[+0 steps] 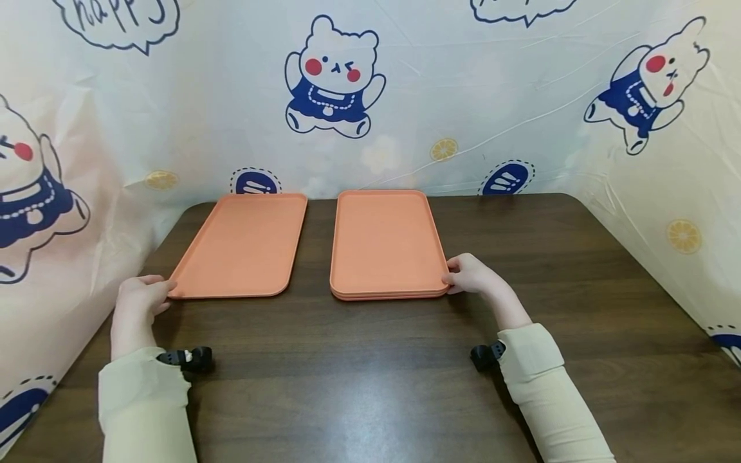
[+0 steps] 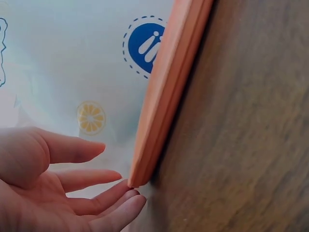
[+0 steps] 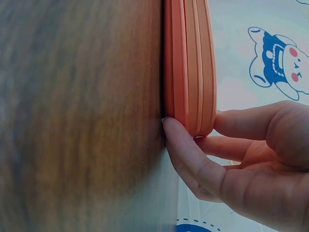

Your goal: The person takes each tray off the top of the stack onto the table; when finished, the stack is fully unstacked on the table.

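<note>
A flat orange tray [image 1: 240, 247] with rounded corners lies at the left. My left hand [image 1: 139, 305] is at its near left corner. In the left wrist view, the straight fingertips [image 2: 126, 205] touch the corner of that tray [image 2: 166, 92], while the thumb stands apart from it. To the right lies a stack of matching orange trays [image 1: 388, 247], their layered rims [image 3: 193, 72] showing in the right wrist view. My right hand [image 1: 471, 273] pinches the near right corner of this stack, thumb at the top rim and fingers low at the side.
Both the tray and the stack sit toward the back of a dark wooden table [image 1: 347, 373], with a strip of wood between them. A patterned cloth [image 1: 417, 116] with cartoon bears hangs behind the table and along its sides. Each wrist wears a small black camera [image 1: 199, 359].
</note>
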Demonstrator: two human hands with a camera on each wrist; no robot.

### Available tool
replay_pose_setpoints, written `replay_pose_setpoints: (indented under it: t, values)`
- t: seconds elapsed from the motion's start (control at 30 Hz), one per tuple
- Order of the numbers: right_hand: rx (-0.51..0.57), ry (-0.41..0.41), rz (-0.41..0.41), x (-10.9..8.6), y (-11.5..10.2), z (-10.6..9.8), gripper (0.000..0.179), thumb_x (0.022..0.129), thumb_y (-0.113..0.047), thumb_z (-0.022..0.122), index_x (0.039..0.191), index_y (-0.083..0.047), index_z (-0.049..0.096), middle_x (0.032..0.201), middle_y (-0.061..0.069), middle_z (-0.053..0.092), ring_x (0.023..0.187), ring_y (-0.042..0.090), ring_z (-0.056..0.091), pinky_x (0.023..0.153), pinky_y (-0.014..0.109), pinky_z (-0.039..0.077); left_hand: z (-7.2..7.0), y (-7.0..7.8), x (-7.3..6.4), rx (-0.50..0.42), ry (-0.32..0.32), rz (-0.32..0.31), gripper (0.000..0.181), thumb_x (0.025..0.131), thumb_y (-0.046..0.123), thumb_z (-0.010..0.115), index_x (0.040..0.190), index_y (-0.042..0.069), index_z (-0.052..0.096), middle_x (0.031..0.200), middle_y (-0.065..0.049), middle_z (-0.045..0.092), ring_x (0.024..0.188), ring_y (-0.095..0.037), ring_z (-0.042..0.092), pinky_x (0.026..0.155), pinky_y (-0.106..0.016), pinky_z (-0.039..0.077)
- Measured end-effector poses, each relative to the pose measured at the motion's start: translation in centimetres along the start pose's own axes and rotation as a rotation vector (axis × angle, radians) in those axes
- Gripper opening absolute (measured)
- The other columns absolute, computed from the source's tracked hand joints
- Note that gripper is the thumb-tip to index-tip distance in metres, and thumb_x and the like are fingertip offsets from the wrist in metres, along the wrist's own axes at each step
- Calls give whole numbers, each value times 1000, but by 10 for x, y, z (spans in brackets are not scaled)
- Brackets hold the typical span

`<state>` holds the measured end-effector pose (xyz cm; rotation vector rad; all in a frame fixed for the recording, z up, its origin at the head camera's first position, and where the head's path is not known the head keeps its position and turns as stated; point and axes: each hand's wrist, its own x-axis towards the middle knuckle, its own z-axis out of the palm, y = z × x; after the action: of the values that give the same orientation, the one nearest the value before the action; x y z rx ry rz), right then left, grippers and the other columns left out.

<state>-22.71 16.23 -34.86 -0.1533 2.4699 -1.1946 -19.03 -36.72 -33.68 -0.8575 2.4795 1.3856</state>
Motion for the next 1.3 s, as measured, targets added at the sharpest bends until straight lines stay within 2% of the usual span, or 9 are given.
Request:
replay_pose_setpoints:
  t: [0.2, 0.43, 0.57, 0.7, 0.9, 1.03, 1.2, 1.3]
  values:
    - [-5, -3, 2, 0, 1, -1, 32, 91, 2, 48, 120, 17, 51, 109, 28, 61, 89, 21, 63, 82, 37, 55, -2, 5, -7, 7, -28, 50, 71, 96, 30, 38, 148, -6, 5, 153, -29, 5, 134, -46, 29, 109, -58, 25]
    - [-14, -3, -4, 0, 2, -1, 31, 91, 2, 48, 118, 17, 52, 108, 27, 61, 87, 20, 63, 82, 37, 55, 1, 11, -10, 26, -24, 103, 69, 97, 32, 36, 148, -3, 6, 153, -30, 6, 135, -46, 28, 107, -53, 32]
    - [-6, -4, -10, 0, 2, -1, 32, 91, 2, 48, 119, 17, 51, 108, 28, 61, 87, 20, 63, 82, 37, 55, 1, 15, -12, 16, -31, 130, 72, 97, 33, 37, 149, -3, 2, 153, -30, 9, 137, -44, 25, 107, -52, 32]
    - [-5, -5, -12, 0, 1, -2, 33, 91, 3, 47, 120, 18, 50, 109, 28, 60, 88, 20, 63, 82, 38, 55, 4, 20, -14, 19, -23, 156, 73, 97, 33, 38, 149, -1, 1, 153, -29, 10, 136, -43, 27, 103, -45, 41]
    - [-2, -3, -12, -1, 1, -2, 33, 91, 3, 48, 120, 18, 50, 109, 28, 60, 88, 21, 63, 82, 38, 55, 10, 28, -18, 42, -17, 220, 72, 98, 31, 38, 149, -4, 2, 150, -34, 15, 133, -44, 32, 96, -40, 48]
    - [-1, -2, -20, -1, 1, -1, 33, 91, 3, 48, 120, 18, 50, 109, 29, 60, 88, 22, 64, 82, 39, 55, 13, 31, -20, 55, -14, 248, 71, 98, 30, 38, 148, -5, 2, 149, -35, 18, 132, -45, 33, 95, -43, 47]
    - [-5, -1, -16, -1, 1, -1, 33, 91, 2, 48, 120, 17, 50, 110, 28, 60, 90, 23, 64, 83, 39, 55, 17, 34, -22, 46, -22, 274, 71, 98, 30, 37, 148, -5, 2, 149, -36, 16, 133, -48, 30, 102, -55, 38]
    - [-6, 2, -11, -2, 0, -1, 33, 91, 2, 48, 120, 17, 50, 110, 28, 59, 90, 24, 63, 84, 40, 54, 18, 36, -24, 36, -31, 283, 71, 98, 31, 36, 148, -5, 1, 150, -36, 14, 133, -49, 28, 103, -57, 35]
